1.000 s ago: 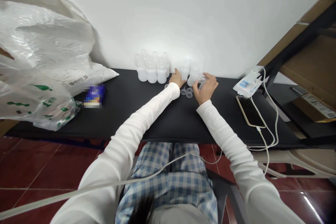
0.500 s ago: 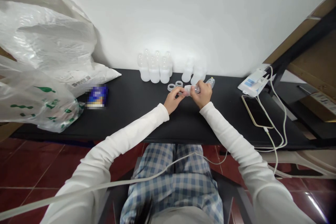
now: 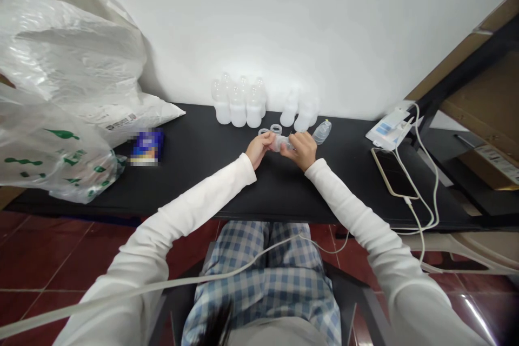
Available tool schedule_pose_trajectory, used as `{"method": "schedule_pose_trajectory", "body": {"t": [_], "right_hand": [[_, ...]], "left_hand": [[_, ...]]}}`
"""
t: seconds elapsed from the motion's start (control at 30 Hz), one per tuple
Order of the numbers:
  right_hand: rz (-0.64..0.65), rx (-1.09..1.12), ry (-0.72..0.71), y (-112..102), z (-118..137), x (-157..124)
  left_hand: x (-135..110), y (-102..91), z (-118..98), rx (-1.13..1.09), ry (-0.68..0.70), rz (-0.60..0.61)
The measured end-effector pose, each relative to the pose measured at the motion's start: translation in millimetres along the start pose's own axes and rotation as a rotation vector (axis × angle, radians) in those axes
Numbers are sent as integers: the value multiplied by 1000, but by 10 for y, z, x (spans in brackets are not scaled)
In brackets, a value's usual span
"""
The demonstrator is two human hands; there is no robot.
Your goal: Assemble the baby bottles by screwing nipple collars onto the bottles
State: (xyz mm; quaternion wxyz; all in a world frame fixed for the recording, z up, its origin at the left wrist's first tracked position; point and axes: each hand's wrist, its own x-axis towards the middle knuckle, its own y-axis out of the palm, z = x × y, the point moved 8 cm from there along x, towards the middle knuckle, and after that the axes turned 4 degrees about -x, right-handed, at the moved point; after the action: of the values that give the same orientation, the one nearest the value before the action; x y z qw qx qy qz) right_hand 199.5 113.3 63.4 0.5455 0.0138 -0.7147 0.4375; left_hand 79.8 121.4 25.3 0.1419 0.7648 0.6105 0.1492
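Note:
My left hand [image 3: 257, 149] and my right hand [image 3: 302, 150] meet over the middle of the black desk [image 3: 203, 173], both closed on a small clear plastic bottle [image 3: 280, 142] held sideways between them. Two clear rings [image 3: 276, 128] lie just beyond my fingers. Another clear bottle [image 3: 321, 132] lies on its side to the right of my right hand. A cluster of capped white bottles [image 3: 238, 104] stands against the wall, with a smaller group of uncapped bottles [image 3: 300, 113] to its right.
Big white plastic bags [image 3: 65, 92] fill the desk's left end, a small blue packet [image 3: 146, 146] beside them. At the right lie a phone [image 3: 392, 172] on a white cable [image 3: 425, 194] and a white box [image 3: 386, 128]. A wooden shelf [image 3: 470, 81] stands right.
Both hands came back from the bottles at the wall toward me with one bottle, and now hold it between them. A bottle now lies on its side right of my hand.

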Motion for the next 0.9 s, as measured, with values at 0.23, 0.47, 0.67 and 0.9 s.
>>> {"method": "schedule_pose_trajectory", "body": {"t": [0.23,0.47,0.67,0.9], "right_hand": [[260,88,-226,192,225,3],[312,261,-300,148,317,51],[350,382,-305,123,255,53],[237,459,-17,77,39,51]], "left_hand": [[125,-319,101,-18,-325,4],[250,-525,118,22,-300,1],[260,-511,120,60,-249,-37],[137,-308,-59,243,183,-77]]}}
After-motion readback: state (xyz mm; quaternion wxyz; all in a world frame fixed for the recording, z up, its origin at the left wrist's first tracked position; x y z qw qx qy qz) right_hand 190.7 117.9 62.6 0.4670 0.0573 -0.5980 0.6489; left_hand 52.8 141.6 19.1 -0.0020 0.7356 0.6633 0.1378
